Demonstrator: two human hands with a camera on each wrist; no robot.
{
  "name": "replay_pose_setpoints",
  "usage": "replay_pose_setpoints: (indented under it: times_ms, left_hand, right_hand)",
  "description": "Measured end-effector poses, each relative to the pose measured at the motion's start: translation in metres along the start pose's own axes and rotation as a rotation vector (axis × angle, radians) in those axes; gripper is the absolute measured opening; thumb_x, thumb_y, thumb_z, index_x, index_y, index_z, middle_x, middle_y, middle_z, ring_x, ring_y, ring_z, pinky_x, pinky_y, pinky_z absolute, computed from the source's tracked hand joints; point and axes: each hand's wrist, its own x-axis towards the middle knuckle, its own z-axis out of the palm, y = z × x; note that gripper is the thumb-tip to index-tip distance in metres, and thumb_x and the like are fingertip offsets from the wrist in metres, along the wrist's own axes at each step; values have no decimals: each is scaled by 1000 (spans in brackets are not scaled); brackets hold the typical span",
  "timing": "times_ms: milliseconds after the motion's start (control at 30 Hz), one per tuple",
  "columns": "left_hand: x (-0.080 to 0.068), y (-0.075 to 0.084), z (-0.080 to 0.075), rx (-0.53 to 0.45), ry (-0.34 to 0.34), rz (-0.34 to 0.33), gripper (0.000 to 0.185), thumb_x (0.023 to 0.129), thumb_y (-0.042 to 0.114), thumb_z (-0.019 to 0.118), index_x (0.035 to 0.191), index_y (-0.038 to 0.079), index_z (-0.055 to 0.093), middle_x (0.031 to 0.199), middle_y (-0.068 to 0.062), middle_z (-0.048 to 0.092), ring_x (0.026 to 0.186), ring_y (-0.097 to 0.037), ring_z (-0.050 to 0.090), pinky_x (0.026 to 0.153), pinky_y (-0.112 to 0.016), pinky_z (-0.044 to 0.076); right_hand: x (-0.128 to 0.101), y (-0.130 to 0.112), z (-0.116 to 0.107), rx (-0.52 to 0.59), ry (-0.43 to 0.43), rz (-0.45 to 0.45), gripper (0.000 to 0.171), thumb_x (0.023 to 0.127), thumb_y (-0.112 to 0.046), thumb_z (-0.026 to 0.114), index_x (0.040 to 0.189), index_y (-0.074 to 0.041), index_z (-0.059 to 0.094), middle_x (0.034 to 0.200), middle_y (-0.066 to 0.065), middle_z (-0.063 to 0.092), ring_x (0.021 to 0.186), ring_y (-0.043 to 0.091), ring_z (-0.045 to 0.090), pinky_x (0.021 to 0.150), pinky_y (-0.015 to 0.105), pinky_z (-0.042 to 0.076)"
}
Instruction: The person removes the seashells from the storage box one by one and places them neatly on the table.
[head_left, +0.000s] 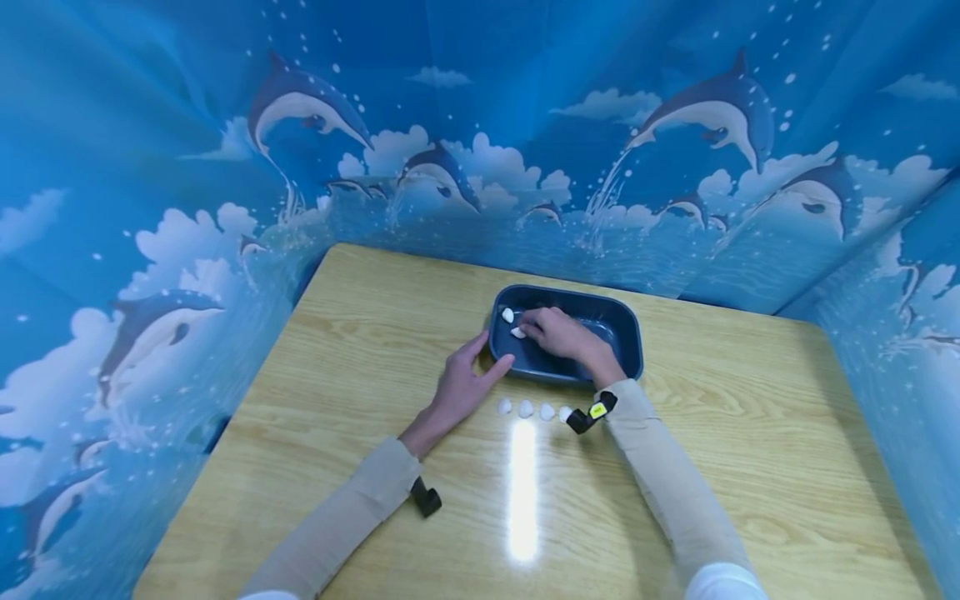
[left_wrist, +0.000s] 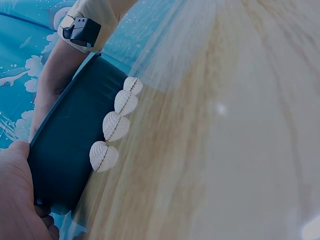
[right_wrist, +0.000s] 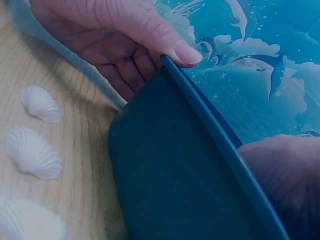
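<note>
Four ribbed shells lie on the tabletop beside a dark tray
Left hand grip steadies the tray rim; right hand pinches a light, brittle shell by its edges

Surface: light wooden table, a bright streak of glare near its middle.
Bin: dark blue tub stands toward the far edge.
Shells: four white shells in a row just before the tub.

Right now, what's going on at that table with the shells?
A person's left hand grips the near-left rim of a dark blue tub on the wooden table. Their right hand reaches inside it, fingertips at a white shell; another shell lies beside it. Four more shells sit in a row on the table, just before the tub.
</note>
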Motion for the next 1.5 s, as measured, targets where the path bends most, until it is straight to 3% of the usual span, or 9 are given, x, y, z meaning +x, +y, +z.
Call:
replay_pose_setpoints:
  times_ms: [167, 367, 467, 800, 1000, 1200, 1333, 1500]
  left_hand:
    - [0, -1, 1, -3, 1, -2, 71, 102, 43, 67, 158, 7, 42, 162, -9, 44, 150, -20, 41, 123, -41, 37]
    - [1, 0, 1, -11, 0, -1, 68, 102, 35, 69, 158, 7, 42, 162, -8, 44, 150, -20, 41, 123, -40, 36]
    - [1, 0, 1, 1, -3, -12, 70, 102, 39, 69, 158, 9, 41, 162, -8, 44, 150, -19, 41, 123, -40, 36]
    - [1, -1, 1, 0, 1, -12, 70, 102, 41, 68, 158, 9, 42, 162, -9, 44, 150, -20, 40, 123, -39, 36]
    - [1, -2, 1, 5, -1, -6, 78, 100, 55, 64, 159, 9, 41, 162, -7, 43, 150, -18, 40, 123, -37, 34]
    - [1, -2, 1, 0, 0, -6, 74, 102, 47, 66, 158, 8, 41, 162, -8, 43, 150, -19, 40, 124, -39, 35]
    - [0, -2, 1, -4, 0, -13, 71, 102, 42, 68, 159, 8, 42, 162, -7, 43, 150, -19, 40, 124, -38, 34]
    - [0, -3, 1, -13, -7, -6, 74, 102, 50, 66, 158, 8, 42, 162, -7, 43, 150, -18, 40, 124, -37, 34]
  right_hand:
    - [-1, 0, 0, -25, 13, 46, 32, 112, -19, 50, 131, -2, 69, 116, 12, 73, 95, 21, 67, 86, 44, 58]
    - [-2, -1, 0, -69, 55, 103, 28, 110, -23, 55, 125, -4, 68, 101, 7, 70, 81, 21, 62, 73, 40, 55]
    - [-3, 0, 1, -72, 57, 114, 27, 108, -27, 58, 122, -6, 69, 98, 6, 70, 79, 21, 62, 71, 40, 54]
    - [-3, 0, 0, 0, 17, 20, 26, 105, -15, 62, 127, -2, 67, 101, 10, 70, 75, 19, 58, 69, 36, 52]
    - [-5, 0, 1, -54, 20, 70, 28, 103, -21, 68, 123, -2, 67, 102, 8, 69, 77, 18, 60, 70, 34, 53]
    - [-7, 0, -2, -44, -11, 32, 28, 101, -13, 68, 126, 0, 66, 100, 10, 69, 72, 18, 58, 66, 32, 51]
    - [-9, 0, -2, -26, -20, 54, 30, 101, -15, 69, 127, 0, 66, 102, 10, 69, 73, 17, 59, 66, 31, 51]
    - [-9, 1, -1, -15, -26, 64, 29, 102, -18, 69, 125, -1, 67, 98, 7, 68, 72, 17, 58, 65, 31, 50]
